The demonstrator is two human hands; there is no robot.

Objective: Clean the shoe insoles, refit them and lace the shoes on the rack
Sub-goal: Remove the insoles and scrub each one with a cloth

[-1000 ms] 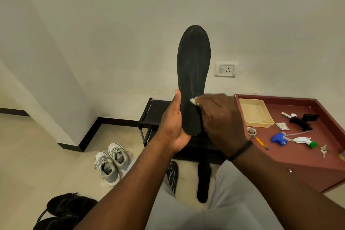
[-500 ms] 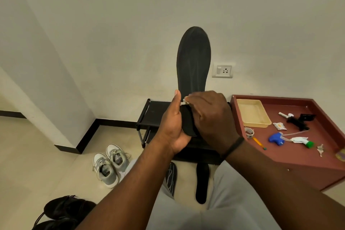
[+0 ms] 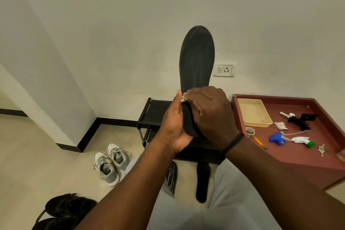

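A black insole (image 3: 197,61) stands upright in front of me, toe end up. My left hand (image 3: 175,125) grips its heel end from the left. My right hand (image 3: 209,110) covers the lower part of the insole and holds a small pale cloth (image 3: 183,98) against it; only a corner of the cloth shows. Two more insoles lie on the floor between my knees, one with white lines (image 3: 170,177) and one plain black (image 3: 202,181). A black shoe rack (image 3: 155,112) stands against the wall behind my hands.
A grey pair of laced sneakers (image 3: 110,162) sits on the floor left of the rack. Black shoes (image 3: 63,209) lie at the lower left. A maroon table (image 3: 298,157) on the right holds a beige tray (image 3: 253,112), a blue-green sprayer (image 3: 291,139), tape, a pencil and keys.
My right hand with the cloth has slid up the insole by a little, from the heel toward the arch. The view has shifted slightly to the right.
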